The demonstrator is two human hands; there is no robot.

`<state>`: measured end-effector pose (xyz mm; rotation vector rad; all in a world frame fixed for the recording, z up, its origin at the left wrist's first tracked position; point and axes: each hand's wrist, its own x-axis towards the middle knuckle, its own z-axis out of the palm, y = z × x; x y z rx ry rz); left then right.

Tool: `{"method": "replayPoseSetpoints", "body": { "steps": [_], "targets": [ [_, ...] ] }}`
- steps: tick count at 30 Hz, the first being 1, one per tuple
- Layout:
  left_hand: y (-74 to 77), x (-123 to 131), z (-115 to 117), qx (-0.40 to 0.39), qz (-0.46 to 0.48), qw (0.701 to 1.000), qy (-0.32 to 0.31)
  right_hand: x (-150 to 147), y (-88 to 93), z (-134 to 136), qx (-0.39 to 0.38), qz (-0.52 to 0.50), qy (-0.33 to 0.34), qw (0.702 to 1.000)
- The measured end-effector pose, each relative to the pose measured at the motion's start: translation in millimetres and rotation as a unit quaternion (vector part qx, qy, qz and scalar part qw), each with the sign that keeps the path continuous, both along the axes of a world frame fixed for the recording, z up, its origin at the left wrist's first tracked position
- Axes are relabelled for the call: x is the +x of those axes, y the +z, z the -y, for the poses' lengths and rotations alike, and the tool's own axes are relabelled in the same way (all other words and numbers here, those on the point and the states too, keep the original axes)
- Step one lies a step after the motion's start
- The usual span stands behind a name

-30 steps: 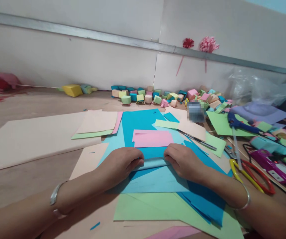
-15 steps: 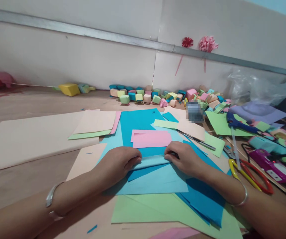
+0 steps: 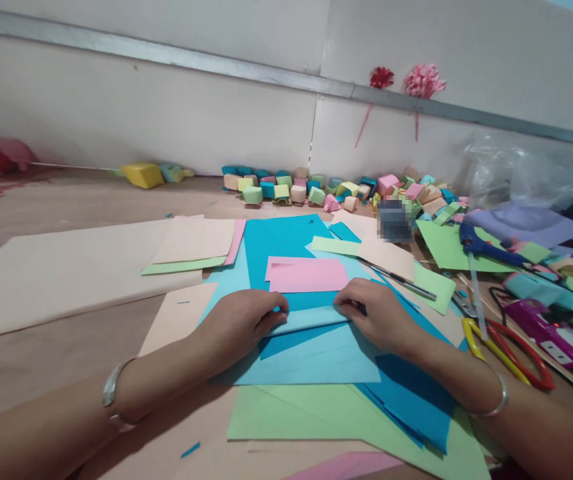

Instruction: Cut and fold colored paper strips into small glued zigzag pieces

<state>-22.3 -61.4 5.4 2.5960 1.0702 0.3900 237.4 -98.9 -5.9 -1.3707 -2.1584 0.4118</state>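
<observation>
Right hand (image 3: 381, 317) has slid a touch further out, so the gap between the two sets of fingertips is slightly wider than a second ago, and more of the dark blue under the strip is showing. Left hand (image 3: 246, 317) pretty much stays put, and the rest of the mess looks the same apart from a bit of camera wobble.

So both hands are on a narrow light blue strip (image 3: 311, 321) of paper. Left thumb and fingers are pinched together at its left end, right ones are closed on the other end, and the strip stretches between them, sloping up a little to the right. Can't tell how many layers it's got.

It sits over a pile of paper: dark blue sheet (image 3: 286, 237) behind, light blue sheet (image 3: 326, 363) in front, then a green sheet (image 3: 286, 417) closer to the person. Just beyond the strip there's a pink piece (image 3: 309, 275) lying flat, its right corner right by the right hand.

Off to the right: a thin dark pen or knife (can't tell which), scissors (image 3: 509, 365) with yellow and red handles, a blue glue gun (image 3: 486, 247) and a magenta gadget (image 3: 556, 333). Little paper blocks (image 3: 266, 190) line the back by the wall, and something in front of the right-hand ones is pixelated out.
</observation>
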Motion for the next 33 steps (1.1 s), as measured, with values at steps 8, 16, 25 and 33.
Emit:
{"method": "replayPoseSetpoints", "body": {
  "steps": [8, 16, 25, 33],
  "targets": [
    [-2.9, -0.6, 0.3, -0.001, -0.006, 1.0, -0.006, 2.4, 0.2, -1.6, -0.024, 0.01, -0.002, 1.0],
    [-4.3, -1.0, 3.2, 0.081, -0.01, 0.996, -0.036, 2.8, -1.1, 0.2, -0.01, 0.037, 0.011, 0.999],
    [-7.3, -1.9, -1.3, 0.116, -0.012, 0.99, -0.08, -1.5, 1.1, 2.7, 0.054, 0.152, 0.029, 0.986],
    [-5.0, -0.3, -0.2, 0.085, -0.025, 0.993, -0.075, 4.6, -2.0, -1.2, 0.023, 0.099, 0.044, 0.994]
  ]
}}
